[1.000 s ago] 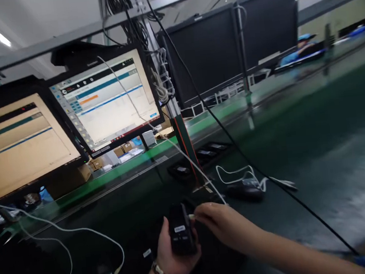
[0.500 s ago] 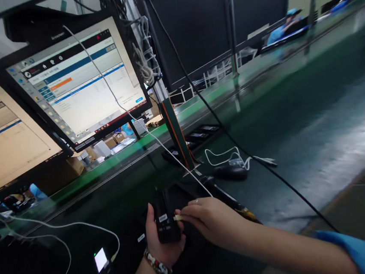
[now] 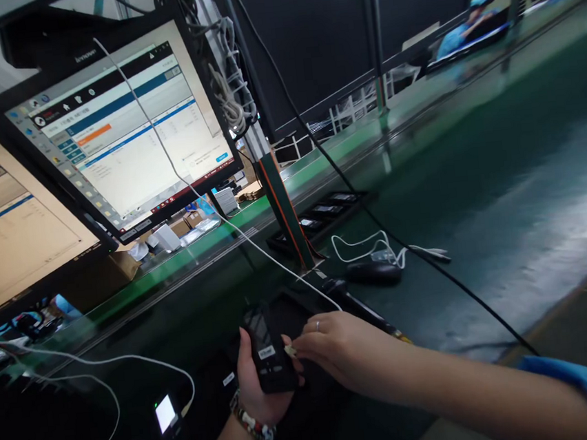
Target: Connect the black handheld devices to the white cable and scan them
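Note:
My left hand (image 3: 259,388) is closed around a black handheld device (image 3: 277,375) with a dark screen and a small white label, its top tilted away from me. At the device's right side, my right hand (image 3: 340,347) pinches the pale plug (image 3: 290,350) of a white cable (image 3: 254,243) between thumb and fingers. Whether the plug sits inside the port or only touches the side, I cannot tell. The cable runs up from behind my right hand across the monitor. Left of my hands, another device (image 3: 165,413) with a lit white screen has a white cable at its side.
Two lit monitors (image 3: 123,143) stand at the upper left beside a metal post (image 3: 285,207). Behind the post lies a black tray (image 3: 369,197) of devices. A black mouse-shaped object (image 3: 374,273) and coiled white cable (image 3: 360,241) rest on the green bench (image 3: 477,181). A black cable (image 3: 329,161) crosses diagonally.
The device has turned slightly, with its screen facing me more. My right hand still pinches the plug at its side. The view has shifted a little.

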Motion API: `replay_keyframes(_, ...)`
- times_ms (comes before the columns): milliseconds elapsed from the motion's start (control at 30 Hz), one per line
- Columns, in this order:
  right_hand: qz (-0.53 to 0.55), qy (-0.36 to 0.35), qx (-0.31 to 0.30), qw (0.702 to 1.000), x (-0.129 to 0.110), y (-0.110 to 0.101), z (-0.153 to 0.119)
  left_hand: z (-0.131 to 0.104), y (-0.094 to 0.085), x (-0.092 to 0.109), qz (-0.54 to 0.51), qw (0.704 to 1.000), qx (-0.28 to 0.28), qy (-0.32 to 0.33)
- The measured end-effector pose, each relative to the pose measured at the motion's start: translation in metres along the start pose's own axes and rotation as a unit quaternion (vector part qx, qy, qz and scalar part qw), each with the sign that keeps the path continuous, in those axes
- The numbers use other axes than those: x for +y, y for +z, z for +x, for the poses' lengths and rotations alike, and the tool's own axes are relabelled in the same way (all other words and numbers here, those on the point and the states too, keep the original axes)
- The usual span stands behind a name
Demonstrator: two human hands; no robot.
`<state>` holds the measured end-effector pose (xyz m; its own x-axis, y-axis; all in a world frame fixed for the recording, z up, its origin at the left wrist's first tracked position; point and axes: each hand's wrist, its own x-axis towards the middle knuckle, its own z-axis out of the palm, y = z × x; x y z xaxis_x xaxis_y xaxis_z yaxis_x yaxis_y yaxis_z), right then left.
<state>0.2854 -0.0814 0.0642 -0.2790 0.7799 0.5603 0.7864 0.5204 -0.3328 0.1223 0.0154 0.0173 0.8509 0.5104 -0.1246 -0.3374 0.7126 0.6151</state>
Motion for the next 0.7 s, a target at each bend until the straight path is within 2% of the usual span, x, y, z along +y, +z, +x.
replay_keyframes(67, 0.010, 0.021, -0.014, 1.000, -0.001, -0.004, 0.001, 0.000, 0.000, 0.000, 0.017, 1.000, -0.011, 0.003)
replay_keyframes(133, 0.044, 0.014, -0.021, 0.999, -0.001, -0.007, 0.002, 0.001, 0.000, 0.001, 0.030, 0.999, -0.016, 0.012)
replay_keyframes(233, 0.072, -0.012, 0.014, 0.997, 0.000, -0.007, 0.000, 0.001, 0.002, 0.001, 0.034, 0.999, -0.005, 0.014)
replay_keyframes(367, 0.031, -0.008, 0.061, 0.998, 0.004, 0.001, -0.003, 0.002, 0.008, -0.001, 0.030, 0.999, 0.030, 0.011)
replay_keyframes(467, 0.033, 0.004, 0.056, 0.998, 0.009, 0.008, -0.006, 0.002, 0.013, -0.004, 0.035, 0.997, 0.063, 0.026)
replay_keyframes(600, 0.089, 0.000, 0.068, 0.994, 0.016, 0.011, -0.009, 0.002, 0.018, -0.010, 0.053, 0.993, 0.097, 0.035)
replay_keyframes(700, 0.100, 0.010, 0.037, 0.994, 0.024, 0.010, -0.007, 0.006, 0.017, -0.011, 0.044, 0.991, 0.120, 0.034)
